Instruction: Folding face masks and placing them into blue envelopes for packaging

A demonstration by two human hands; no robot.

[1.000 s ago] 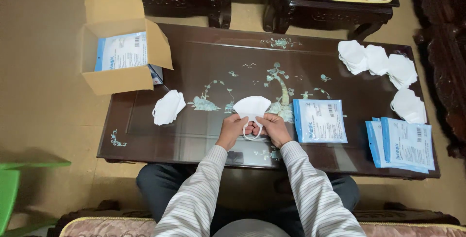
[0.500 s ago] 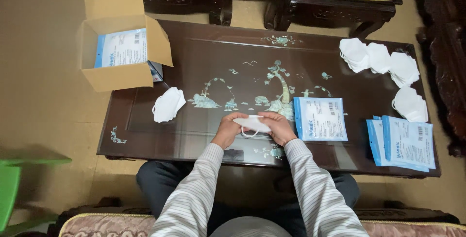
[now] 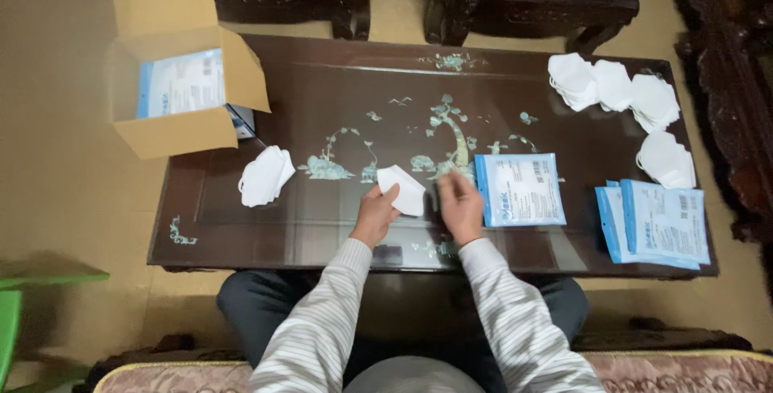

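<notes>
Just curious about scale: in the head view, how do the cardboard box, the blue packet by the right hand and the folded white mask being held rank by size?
1. Cardboard box
2. Blue packet
3. Folded white mask, in the left hand

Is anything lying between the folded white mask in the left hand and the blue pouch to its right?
Only the right hand sits between the folded mask, held by the left hand, and the blue pouch.

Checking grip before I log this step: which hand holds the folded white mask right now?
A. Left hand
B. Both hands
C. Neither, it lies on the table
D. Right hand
A: the left hand alone pinches the folded white mask; the right hand is apart from it.
</notes>
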